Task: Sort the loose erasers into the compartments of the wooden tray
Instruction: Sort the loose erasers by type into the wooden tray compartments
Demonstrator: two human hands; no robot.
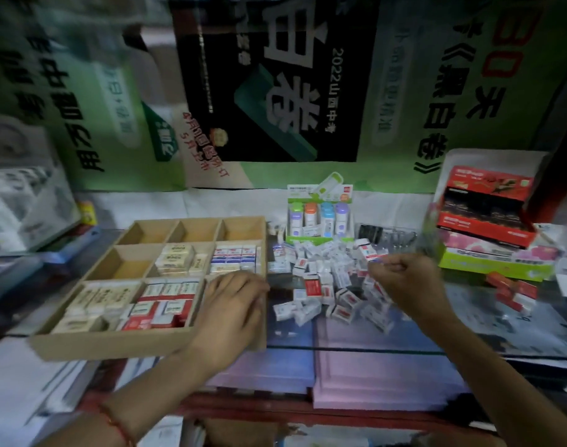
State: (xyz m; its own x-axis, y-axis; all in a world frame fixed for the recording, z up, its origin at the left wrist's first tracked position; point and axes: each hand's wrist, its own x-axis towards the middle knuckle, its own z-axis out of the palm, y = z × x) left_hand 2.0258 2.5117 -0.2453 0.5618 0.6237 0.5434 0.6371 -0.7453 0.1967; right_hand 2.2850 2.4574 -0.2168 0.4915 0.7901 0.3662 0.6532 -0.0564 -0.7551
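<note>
Sorting in progress: loose erasers (327,285) heaped on the table (356,340) just right of the wooden tray (146,345)

Right hand (404,279) over the heap, fingers pinching one eraser (366,251); next it needs its matching compartment. Left hand (233,304) blurs over the tray's near right corner, grip unclear. Far row empty; cream, blue-banded and red-banded erasers fill others

One view alone is given, taken from a wide-angle camera worn on the head and aimed forward and down. The left hand (233,304) and right hand (404,279) are seen from close above, mid-frame.
</note>
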